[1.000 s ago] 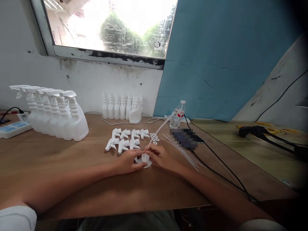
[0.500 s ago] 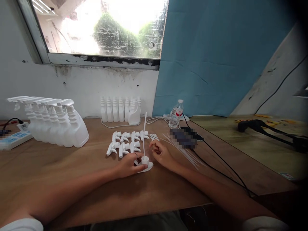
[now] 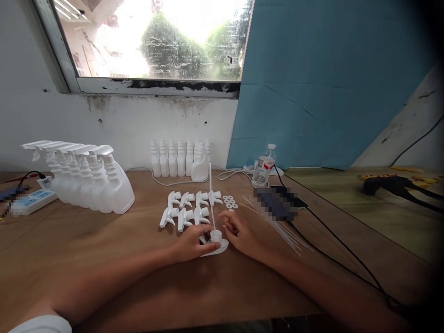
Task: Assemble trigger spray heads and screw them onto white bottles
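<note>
A white spray head lies on the brown table, its round collar facing up. My left hand grips it from the left, thumb in front of the collar. From the collar a thin white tube stands up, leaning slightly left. My right hand is just to the right of the spray head, fingers curled with the index finger reaching toward the tube; no object shows between them. Several white spray heads lie in two rows behind. Small white rings are grouped to their right.
White bottles with spray heads stand at the left, near a power strip. More white bottles line the wall. Loose white tubes, a water bottle, a phone and black cables are on the right.
The view has shifted, so the scene sits slightly further right. My left hand keeps its hold on the spray head. My right index finger looks more extended, and the hand remains beside the spray head.
</note>
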`<state>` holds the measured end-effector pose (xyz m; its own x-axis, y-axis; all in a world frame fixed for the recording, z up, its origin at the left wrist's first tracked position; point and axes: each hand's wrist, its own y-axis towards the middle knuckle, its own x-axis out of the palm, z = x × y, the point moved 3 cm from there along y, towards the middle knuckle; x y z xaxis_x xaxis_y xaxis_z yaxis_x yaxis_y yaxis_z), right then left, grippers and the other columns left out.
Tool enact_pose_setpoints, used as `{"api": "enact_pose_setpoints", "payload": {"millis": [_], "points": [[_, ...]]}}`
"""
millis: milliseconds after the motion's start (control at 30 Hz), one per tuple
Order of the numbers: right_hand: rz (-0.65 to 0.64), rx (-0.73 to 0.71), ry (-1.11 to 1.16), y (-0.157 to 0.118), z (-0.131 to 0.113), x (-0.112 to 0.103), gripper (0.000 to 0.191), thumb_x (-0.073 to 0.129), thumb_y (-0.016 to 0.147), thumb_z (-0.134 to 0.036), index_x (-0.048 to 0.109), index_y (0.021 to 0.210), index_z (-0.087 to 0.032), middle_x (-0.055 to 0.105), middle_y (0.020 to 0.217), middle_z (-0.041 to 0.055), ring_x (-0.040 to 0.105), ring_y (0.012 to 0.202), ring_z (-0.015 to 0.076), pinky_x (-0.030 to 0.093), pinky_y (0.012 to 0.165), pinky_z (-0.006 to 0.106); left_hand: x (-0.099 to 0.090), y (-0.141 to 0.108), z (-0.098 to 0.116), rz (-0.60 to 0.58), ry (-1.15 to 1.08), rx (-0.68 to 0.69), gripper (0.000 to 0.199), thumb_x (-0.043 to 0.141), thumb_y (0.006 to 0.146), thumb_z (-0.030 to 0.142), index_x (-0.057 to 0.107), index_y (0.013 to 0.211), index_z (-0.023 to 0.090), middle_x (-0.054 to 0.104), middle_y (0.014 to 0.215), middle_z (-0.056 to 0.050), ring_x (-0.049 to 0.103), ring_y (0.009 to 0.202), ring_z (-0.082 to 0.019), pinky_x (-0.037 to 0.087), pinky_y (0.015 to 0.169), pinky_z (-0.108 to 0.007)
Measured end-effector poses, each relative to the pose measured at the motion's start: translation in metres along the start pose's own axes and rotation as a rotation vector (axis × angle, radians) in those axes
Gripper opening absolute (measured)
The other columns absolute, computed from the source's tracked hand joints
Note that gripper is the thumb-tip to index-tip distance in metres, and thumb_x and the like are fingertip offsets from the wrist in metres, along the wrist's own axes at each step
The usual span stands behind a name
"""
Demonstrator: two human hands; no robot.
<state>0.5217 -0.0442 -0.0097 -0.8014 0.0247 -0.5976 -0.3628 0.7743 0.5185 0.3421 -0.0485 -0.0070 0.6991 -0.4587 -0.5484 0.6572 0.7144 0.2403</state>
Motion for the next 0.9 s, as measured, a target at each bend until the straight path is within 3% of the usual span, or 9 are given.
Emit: {"api": "enact_pose_setpoints", "payload": {"millis": [167,367,500,567,667,800,900], "points": [[0.009,-0.112,-0.129,-0.002,-0.007,-0.008,0.044,0.045,0.074,-0.004,0.046,0.112,-0.025,0.050,0.084,0.0000,0.047,0.060,0.0111,0.039,0.054,0.023,-0.001,-0.001,-0.002,0.017,-0.128,-0.054,0.045,0.059,0.084,0.041,0.045,0.119,0.018,0.058,0.082,0.000,0.052,0.072,-0.012,0.041,0.063,-0.021],[0.007,-0.285,-0.240,-0.008,-0.016,-0.014,0.050,0.043,0.069,-0.001,0.045,0.112,-0.025,0.056,0.098,0.0045,0.050,0.060,0.0118,0.041,0.052,0.024,-0.002,-0.002,0.004,0.041,-0.250,-0.051,0.043,0.062,0.083,0.040,0.032,0.106,0.020,0.053,0.076,0.003,0.049,0.068,-0.010,0.038,0.061,-0.020],[-0.082,-0.557,-0.340,-0.010,-0.030,-0.014,0.053,0.042,0.071,-0.004,0.043,0.122,-0.022,0.057,0.107,0.0099,0.059,0.086,0.0191,0.050,0.072,0.032,0.000,-0.003,-0.002,0.054,-0.302,-0.058,0.044,0.064,0.081,0.042,0.030,0.099,0.021,0.048,0.075,0.004,0.044,0.064,-0.009,0.036,0.059,-0.020],[-0.174,-0.724,-0.449,-0.012,-0.036,-0.012,0.054,0.045,0.074,-0.007,0.042,0.127,-0.020,0.057,0.112,0.0114,0.056,0.101,0.0229,0.048,0.086,0.039,0.001,-0.003,-0.004,0.092,-0.333,-0.040,0.043,0.064,0.081,0.041,0.030,0.096,0.021,0.044,0.075,0.004,0.042,0.065,-0.008,0.037,0.062,-0.020],[-0.236,-0.803,-0.602,-0.012,-0.037,-0.009,0.052,0.050,0.079,-0.014,0.044,0.131,-0.021,0.057,0.121,0.0125,0.054,0.106,0.0257,0.046,0.089,0.045,0.003,-0.002,-0.002,0.086,-0.499,-0.047,0.038,0.061,0.083,0.038,0.029,0.095,0.021,0.043,0.077,0.004,0.042,0.066,-0.008,0.037,0.063,-0.020],[-0.123,-0.854,-0.672,-0.009,-0.034,-0.013,0.043,0.050,0.088,-0.021,0.048,0.130,-0.019,0.059,0.124,0.0148,0.057,0.101,0.0259,0.050,0.081,0.044,0.001,0.003,0.010,-0.018,-0.744,-0.195,0.035,0.057,0.082,0.037,0.028,0.096,0.023,0.043,0.076,0.005,0.043,0.056,-0.006,0.035,0.053,-0.018],[-0.046,-0.864,-0.682,-0.004,-0.031,-0.024,0.037,0.043,0.092,-0.013,0.051,0.128,-0.021,0.062,0.123,0.0117,0.059,0.103,0.0235,0.051,0.080,0.041,-0.013,0.013,0.025,-0.097,-0.689,-0.156,0.037,0.047,0.086,0.052,0.030,0.099,0.022,0.051,0.079,0.002,0.051,0.055,-0.008,0.038,0.048,-0.019]]}}
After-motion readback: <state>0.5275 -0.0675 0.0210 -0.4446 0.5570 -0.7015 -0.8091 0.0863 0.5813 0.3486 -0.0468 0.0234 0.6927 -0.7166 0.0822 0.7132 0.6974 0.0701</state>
